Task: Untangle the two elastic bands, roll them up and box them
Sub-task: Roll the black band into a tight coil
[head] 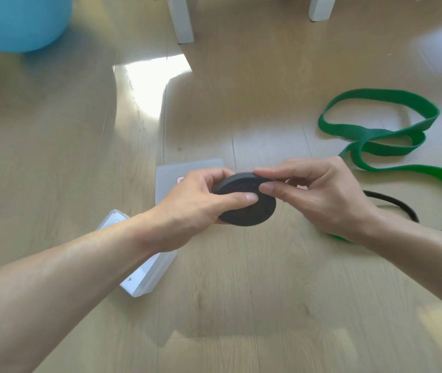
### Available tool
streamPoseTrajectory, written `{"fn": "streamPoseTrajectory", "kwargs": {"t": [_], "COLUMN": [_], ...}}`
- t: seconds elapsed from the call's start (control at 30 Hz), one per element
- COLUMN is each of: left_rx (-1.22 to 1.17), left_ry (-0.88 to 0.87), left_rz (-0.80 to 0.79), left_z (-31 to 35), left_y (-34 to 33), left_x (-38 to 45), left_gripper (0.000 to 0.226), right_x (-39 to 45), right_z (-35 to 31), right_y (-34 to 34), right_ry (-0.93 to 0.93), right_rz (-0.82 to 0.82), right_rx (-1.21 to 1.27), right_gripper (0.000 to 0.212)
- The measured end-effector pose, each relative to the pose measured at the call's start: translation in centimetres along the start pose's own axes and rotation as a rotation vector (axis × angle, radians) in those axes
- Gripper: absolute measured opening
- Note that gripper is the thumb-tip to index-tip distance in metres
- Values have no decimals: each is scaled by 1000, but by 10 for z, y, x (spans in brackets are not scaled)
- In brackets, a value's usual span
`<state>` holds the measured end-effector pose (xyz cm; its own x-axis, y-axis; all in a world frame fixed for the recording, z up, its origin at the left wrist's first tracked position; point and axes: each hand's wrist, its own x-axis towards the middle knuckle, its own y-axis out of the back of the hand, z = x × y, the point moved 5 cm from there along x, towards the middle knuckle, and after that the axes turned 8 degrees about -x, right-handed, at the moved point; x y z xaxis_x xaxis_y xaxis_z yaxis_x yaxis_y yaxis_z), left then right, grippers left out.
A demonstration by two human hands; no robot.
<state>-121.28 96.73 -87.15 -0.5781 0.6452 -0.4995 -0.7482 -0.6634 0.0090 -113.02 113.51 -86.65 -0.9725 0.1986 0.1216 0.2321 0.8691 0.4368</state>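
1. Black band [246, 203]: rolled into a thick disc, held above the floor [241, 292] btwn both hands; loose tail trails right, behind right wrist.
2. Left hand [195, 208]: fingers curled round roll, thumb on its face.
3. Right hand [319, 192]: thumb + forefinger pinch roll's upper rim.
4. Green band [381, 135]: unrolled, looped on floor, right of hands.
5. Clear box [147, 275]: on floor under left forearm; lid [187, 170] flat just beyond it.
6. Blue ball [17, 20]: top left.
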Motion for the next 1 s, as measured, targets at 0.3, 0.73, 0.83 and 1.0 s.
{"fn": "streamPoseTrajectory", "kwargs": {"t": [0.3,0.73,0.83,1.0], "left_rx": [74,252,337,366], "left_ry": [45,-34,-67,-89], "left_rz": [19,-28,4,28], "left_z": [-10,3,2,-1], "left_y": [2,1,2,9], "left_x": [-7,-7,-7,-7], "left_gripper": [8,6,7,13], "right_x": [-5,-9,-7,0], "right_z": [0,-5,-9,-15], "right_y": [-7,-2,-2,11], "right_ry": [47,-87,-131,-198], "right_rz": [-182,-180,-232,-247], "right_rx": [-200,-67,-37,-118], "right_gripper": [22,22,19,10]}}
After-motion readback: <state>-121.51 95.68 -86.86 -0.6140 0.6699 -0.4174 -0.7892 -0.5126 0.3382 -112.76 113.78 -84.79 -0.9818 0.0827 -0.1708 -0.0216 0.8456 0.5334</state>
